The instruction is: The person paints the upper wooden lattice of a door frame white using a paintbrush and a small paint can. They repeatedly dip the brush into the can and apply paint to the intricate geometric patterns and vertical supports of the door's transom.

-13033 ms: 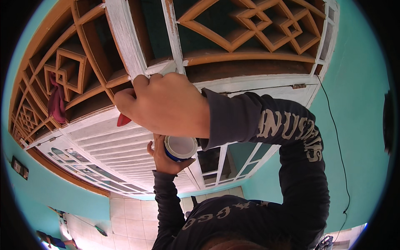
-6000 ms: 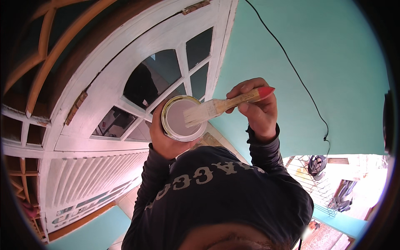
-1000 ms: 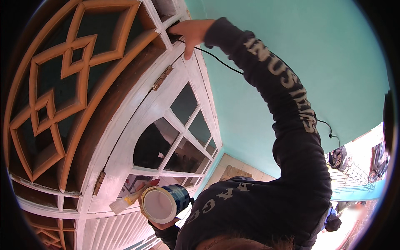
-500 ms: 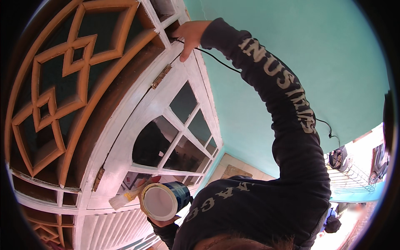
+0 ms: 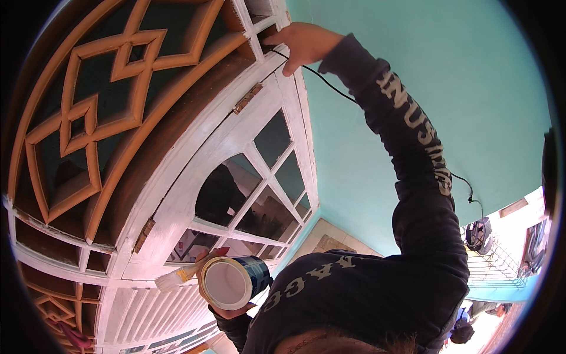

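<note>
Left hand point(image 5: 229, 312) is down around 7 o'clock, curled around a blue can point(image 5: 233, 282), so those fingers are clamped on it. The can is tipped with its mouth toward the camera, and the inside looks whitish. Same hand's got the brush point(image 5: 187, 272) too, just on the can's 9 o'clock side, pale bristles pointing out toward 8 and the red handle end by the can's rim. Can't tell exactly how the fingers split between the two, the can covers most of the hand.

Right hand point(image 5: 303, 47) is way up at 12, arm stretched. Thumb's well apart from the fingers and points down toward 7. The fingers reach into a dark gap in the white frame point(image 5: 257, 41), right where a black cord point(image 5: 330, 85) comes out and runs off toward 4 before going behind the sleeve point(image 5: 413, 135). Tips are hidden, so no idea whether they're touching the cord.

Between the hands is the white door point(image 5: 171, 227), with one rusty hinge point(image 5: 247, 98) at 11. Orange lattice point(image 5: 118, 128) sits at 10, and the teal wall point(image 5: 401, 47) is over at 1.
</note>
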### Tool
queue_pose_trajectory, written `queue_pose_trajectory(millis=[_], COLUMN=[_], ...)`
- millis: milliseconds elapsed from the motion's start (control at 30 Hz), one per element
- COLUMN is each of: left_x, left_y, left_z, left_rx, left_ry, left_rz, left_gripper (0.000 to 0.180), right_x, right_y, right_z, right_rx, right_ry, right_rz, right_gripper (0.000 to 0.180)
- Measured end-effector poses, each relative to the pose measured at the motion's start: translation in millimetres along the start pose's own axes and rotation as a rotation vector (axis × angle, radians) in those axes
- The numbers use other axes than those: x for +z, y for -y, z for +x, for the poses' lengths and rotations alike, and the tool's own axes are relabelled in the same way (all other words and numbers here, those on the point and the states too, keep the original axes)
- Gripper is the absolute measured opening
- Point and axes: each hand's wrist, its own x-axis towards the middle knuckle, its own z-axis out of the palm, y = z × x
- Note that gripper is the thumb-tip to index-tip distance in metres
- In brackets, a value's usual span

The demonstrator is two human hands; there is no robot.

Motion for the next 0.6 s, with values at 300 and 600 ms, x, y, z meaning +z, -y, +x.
queue_pose_trajectory(millis=[300, 600], left_x=[0, -10], left_y=[-2, -3], left_z=[-3, -1], left_rx=[-0.172, -0.029], left_ry=[-0.075, 0.000], left_rz=[-0.173, -0.013], left_gripper=[0.106, 0.109], right_x=[20, 13], right_y=[-9, 9], right_z=[-6, -6], right_rx=[-0.067, 0.020], right_ry=[-0.073, 0.040], right_rz=[0.044, 0.065], right_gripper=[0.072, 0.080])
